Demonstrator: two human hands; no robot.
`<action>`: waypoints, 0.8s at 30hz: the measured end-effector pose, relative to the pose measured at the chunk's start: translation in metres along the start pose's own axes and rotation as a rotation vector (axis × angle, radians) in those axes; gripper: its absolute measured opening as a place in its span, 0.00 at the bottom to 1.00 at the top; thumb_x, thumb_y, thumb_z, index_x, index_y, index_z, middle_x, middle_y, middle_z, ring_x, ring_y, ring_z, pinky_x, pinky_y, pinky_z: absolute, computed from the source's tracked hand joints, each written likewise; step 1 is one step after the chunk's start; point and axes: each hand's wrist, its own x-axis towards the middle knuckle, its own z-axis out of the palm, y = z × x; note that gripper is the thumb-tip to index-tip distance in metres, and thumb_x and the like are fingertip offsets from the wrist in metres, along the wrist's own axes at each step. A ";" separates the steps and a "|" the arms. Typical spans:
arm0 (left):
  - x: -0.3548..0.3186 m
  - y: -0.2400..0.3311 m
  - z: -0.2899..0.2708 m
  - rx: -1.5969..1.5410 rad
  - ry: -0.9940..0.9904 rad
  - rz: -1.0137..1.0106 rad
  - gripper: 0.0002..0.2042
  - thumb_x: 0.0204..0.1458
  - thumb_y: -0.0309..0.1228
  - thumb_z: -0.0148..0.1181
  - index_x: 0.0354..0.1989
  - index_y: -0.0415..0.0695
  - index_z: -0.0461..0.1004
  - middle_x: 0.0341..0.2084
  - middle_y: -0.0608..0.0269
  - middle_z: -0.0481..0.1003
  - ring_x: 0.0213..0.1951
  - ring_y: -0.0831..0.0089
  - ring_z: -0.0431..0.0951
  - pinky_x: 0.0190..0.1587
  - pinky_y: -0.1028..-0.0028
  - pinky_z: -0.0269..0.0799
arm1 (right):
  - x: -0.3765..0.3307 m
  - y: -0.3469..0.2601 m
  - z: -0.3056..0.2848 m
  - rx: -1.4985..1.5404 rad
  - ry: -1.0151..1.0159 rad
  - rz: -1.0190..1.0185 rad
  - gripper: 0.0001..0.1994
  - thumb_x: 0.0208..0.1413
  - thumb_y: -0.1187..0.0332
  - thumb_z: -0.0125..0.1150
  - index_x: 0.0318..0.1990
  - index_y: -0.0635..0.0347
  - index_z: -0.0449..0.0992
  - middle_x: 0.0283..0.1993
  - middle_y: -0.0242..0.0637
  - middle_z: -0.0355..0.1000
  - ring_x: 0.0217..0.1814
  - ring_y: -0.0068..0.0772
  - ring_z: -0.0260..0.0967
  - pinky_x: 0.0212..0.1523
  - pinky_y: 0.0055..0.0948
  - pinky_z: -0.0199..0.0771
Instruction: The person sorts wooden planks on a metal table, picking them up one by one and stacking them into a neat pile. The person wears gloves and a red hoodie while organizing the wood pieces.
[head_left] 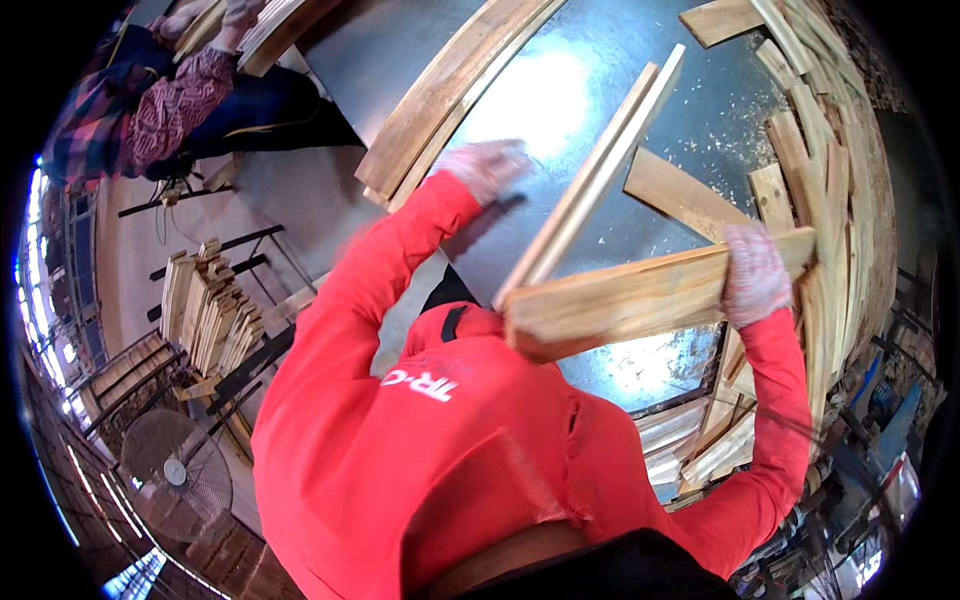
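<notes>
Wooden planks [630, 295], stacked, are gripped at their 3 o'clock end by the gloved right hand [755, 275]. Gloved left hand [487, 167], blurred, rests on the metal tabletop [560, 90] at 11 o'clock; I cannot tell how far it is open.

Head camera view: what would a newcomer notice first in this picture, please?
The bright red sleeves and torso fill the lower middle. The gloved right hand grips the end of a thick wooden plank held across the centre, with a thinner strip leaning above it, while the gloved left hand is blurred over the shiny metal table. Curved wooden pieces pile up along the table's right edge.
</notes>
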 end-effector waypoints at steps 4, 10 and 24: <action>-0.003 -0.026 -0.041 0.667 0.155 -0.382 0.53 0.31 0.51 0.73 0.68 0.51 0.50 0.60 0.42 0.60 0.61 0.43 0.59 0.58 0.49 0.60 | 0.054 -0.001 0.000 0.080 0.027 -0.059 0.35 0.34 0.55 0.73 0.52 0.60 0.68 0.46 0.43 0.70 0.49 0.49 0.70 0.52 0.45 0.69; 0.023 -0.120 -0.092 0.304 -0.023 0.006 0.14 0.46 0.35 0.57 0.40 0.43 0.77 0.30 0.53 0.78 0.35 0.54 0.77 0.38 0.64 0.73 | 0.182 -0.010 -0.033 0.529 -0.028 0.165 0.31 0.38 0.40 0.70 0.38 0.60 0.75 0.26 0.42 0.71 0.30 0.47 0.72 0.31 0.39 0.74; 0.038 -0.127 -0.178 0.113 -0.199 -0.103 0.35 0.43 0.53 0.63 0.58 0.45 0.64 0.40 0.43 0.77 0.42 0.47 0.77 0.46 0.62 0.72 | 0.421 -0.084 0.121 -0.213 -0.103 -0.483 0.12 0.49 0.54 0.62 0.35 0.48 0.74 0.36 0.32 0.73 0.41 0.35 0.73 0.42 0.35 0.71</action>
